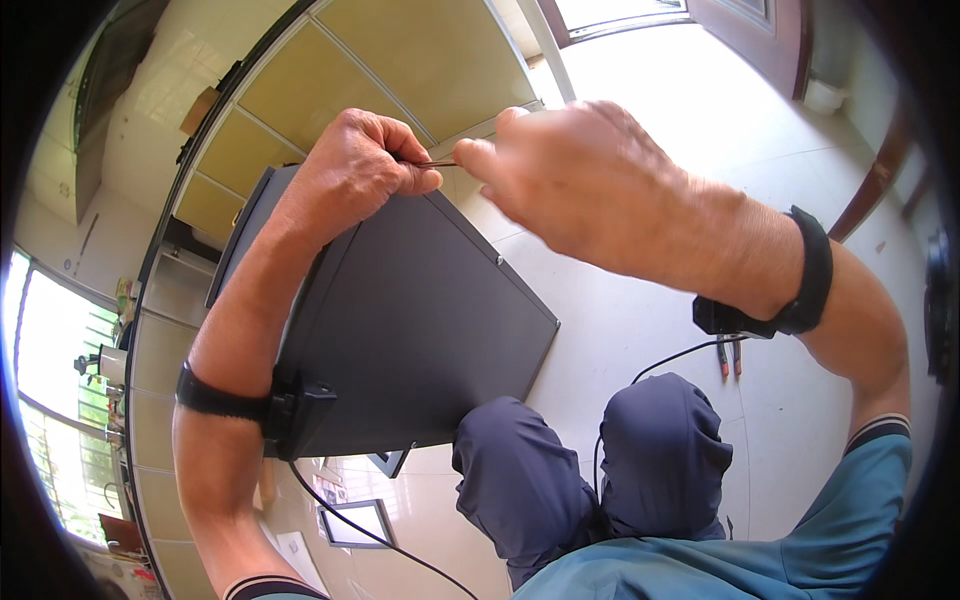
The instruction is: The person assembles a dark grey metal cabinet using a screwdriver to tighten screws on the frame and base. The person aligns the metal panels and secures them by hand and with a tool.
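And right in the middle, the dark box (420, 310): smooth, flat matt panels, barely a gleam. Up at eleven o'clock, glossy yellow cupboard doors (310, 80), with smooth, metal-looking strips (365, 70) between them! Out at three, the pale floor (600, 310), smooth and shiny. Down at six, soft matt cloth in the trousers (520, 450); cloth again at five, the teal shirt (640, 570). Near twelve, a thin strand (440, 164), metal or plastic, can't tell.
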Available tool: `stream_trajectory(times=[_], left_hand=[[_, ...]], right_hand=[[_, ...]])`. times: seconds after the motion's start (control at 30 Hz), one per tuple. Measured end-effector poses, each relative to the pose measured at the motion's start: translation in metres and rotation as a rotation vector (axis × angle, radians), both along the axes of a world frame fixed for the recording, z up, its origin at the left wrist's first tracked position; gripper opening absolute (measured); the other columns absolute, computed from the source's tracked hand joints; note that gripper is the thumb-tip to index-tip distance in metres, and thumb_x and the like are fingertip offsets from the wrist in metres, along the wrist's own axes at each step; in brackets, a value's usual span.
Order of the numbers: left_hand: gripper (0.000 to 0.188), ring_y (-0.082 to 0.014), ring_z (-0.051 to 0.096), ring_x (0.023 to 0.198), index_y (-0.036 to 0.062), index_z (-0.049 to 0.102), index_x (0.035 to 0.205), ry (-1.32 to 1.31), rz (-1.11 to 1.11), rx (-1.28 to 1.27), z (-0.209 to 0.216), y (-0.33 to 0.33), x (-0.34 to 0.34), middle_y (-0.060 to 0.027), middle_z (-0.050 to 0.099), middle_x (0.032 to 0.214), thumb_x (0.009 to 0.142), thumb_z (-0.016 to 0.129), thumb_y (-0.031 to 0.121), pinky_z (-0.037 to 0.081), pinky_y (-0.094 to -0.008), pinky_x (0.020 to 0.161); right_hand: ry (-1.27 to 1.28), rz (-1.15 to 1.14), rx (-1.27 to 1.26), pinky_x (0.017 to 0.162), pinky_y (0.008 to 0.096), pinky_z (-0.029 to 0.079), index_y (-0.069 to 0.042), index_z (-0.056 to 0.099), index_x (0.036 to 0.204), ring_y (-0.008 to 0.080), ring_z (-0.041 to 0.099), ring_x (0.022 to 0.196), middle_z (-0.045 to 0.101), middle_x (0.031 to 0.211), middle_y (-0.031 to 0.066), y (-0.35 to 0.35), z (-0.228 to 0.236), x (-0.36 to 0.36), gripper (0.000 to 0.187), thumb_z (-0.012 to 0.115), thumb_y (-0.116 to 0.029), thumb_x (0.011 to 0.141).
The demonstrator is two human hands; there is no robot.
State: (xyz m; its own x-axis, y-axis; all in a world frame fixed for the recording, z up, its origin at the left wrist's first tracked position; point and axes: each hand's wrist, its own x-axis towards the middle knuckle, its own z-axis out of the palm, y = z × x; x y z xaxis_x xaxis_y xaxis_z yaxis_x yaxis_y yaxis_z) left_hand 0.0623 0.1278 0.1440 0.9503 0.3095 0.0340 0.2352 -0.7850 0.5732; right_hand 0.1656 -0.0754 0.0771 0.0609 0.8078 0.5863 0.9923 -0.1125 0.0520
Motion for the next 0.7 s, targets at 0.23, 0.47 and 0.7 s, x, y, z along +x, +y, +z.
stream_trajectory(times=[0.23,0.47,0.7], left_hand=[[0.029,-0.0162,0.064,0.083,-0.0049,0.07,0.096,0.002,-0.006,0.012,0.004,-0.008,0.003,-0.0096,0.068,0.09,0.067,0.066,-0.006,0.052,-0.0264,0.074],[0.043,-0.0196,0.066,0.089,-0.0075,0.068,0.106,0.002,0.007,0.054,0.005,-0.007,0.004,-0.0132,0.067,0.095,0.064,0.057,-0.009,0.053,-0.0289,0.079],[0.042,-0.0196,0.065,0.089,-0.0076,0.068,0.105,0.023,0.011,0.076,0.008,-0.006,0.007,-0.0128,0.067,0.094,0.064,0.056,-0.009,0.053,-0.0284,0.082]], right_hand=[[-0.482,-0.077,0.051,0.05,0.0286,0.052,0.001,0.069,0.114,0.0192,0.068,0.06,0.066,0.075,0.01,0.005,-0.009,-0.008,0.036,0.069,-0.009,0.08],[1.429,0.176,0.013,0.058,0.0319,0.055,0.0,0.074,0.093,0.024,0.073,0.073,0.071,0.082,0.0165,0.011,0.006,-0.007,0.019,0.063,-0.007,0.079],[0.852,0.132,0.107,0.06,0.0334,0.054,-0.001,0.073,0.095,0.0239,0.072,0.071,0.07,0.081,0.0145,0.028,-0.007,0.003,0.022,0.06,-0.017,0.087]])
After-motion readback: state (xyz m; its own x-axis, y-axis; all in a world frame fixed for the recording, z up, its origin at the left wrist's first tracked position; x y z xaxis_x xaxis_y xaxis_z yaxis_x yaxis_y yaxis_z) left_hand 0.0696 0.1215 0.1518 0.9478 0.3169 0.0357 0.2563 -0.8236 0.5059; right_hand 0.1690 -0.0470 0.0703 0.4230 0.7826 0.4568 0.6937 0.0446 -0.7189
